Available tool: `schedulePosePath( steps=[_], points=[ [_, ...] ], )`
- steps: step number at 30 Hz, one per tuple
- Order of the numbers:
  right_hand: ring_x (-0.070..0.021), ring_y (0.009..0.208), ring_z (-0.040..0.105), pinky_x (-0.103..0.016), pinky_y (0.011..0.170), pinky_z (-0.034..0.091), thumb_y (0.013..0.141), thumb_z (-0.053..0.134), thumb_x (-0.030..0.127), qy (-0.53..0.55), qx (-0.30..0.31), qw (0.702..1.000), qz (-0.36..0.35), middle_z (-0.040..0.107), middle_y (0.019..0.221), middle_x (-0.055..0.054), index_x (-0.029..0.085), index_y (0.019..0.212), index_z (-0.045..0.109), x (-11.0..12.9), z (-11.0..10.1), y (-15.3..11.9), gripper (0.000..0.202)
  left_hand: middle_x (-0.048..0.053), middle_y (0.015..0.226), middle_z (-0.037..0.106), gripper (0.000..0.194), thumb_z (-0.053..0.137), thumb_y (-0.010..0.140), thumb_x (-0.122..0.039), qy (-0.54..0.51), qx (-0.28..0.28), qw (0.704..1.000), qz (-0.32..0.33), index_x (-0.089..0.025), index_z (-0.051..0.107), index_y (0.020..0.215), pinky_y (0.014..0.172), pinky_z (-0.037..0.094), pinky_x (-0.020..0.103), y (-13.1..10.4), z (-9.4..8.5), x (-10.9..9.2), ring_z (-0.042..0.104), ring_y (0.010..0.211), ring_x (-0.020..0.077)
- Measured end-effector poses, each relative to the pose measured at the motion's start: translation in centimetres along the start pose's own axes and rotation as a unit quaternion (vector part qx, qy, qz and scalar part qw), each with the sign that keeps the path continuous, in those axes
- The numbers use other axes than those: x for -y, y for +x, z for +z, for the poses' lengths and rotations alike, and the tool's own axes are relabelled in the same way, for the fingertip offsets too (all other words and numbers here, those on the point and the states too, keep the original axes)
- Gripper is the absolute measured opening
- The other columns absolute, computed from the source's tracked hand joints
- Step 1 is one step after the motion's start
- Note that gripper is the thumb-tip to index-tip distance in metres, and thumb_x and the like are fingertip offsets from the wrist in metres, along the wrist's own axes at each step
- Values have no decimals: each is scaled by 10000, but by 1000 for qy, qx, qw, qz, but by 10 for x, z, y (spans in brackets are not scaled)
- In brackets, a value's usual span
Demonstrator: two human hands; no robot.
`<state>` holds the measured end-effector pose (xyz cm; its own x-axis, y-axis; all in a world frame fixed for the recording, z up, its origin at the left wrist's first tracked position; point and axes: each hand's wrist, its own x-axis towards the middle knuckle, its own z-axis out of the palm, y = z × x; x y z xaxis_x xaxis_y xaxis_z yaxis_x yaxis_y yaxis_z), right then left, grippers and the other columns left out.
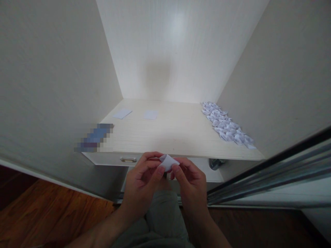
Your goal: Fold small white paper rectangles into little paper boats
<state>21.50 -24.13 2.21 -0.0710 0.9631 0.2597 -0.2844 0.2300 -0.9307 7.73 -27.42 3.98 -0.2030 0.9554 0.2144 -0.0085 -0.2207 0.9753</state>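
A small piece of folded white paper [168, 162] is held between my two hands, just in front of the shelf's front edge. My left hand [146, 175] pinches its left side between thumb and fingers. On the other side, my right hand [188, 175] grips the lower right corner with thumb and fingertips. The paper looks rolled or folded over, with a pointed tip toward the right. Several folded white paper pieces [227, 125] lie in a long heap along the shelf's right side. Two flat white paper sheets, a left one [122, 114] and a right one [150, 114], lie toward the back left.
The pale shelf [181, 134] is enclosed by a back panel and two side walls. A pixelated blue item [95, 137] lies at its front left. Below are a drawer with a metal handle [128, 159] and a dark container [216, 164]. A sliding-door track [271, 168] runs at right.
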Motion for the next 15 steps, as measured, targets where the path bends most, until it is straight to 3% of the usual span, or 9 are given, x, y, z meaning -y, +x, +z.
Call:
schedulePosePath(
  steps=[8,15],
  points=[
    [-129,738,597,-254,711,488,871,737,248,24,8,1000,2,699,818,12,286,904,802,-2,1,2,82,71,1084,659,79,728,877,-273,2,4,1000,20,-245,802,865,864,550,300,-1,-4,3,640,1019,231],
    [-147,820,648,-264,770,499,888,730,244,49,51,997,-4,726,841,14,292,859,815,-7,-3,3,102,25,1033,710,158,687,907,-170,50,12,985,166,-275,788,966,771,576,197,3,-10,12,692,924,137]
  ],
)
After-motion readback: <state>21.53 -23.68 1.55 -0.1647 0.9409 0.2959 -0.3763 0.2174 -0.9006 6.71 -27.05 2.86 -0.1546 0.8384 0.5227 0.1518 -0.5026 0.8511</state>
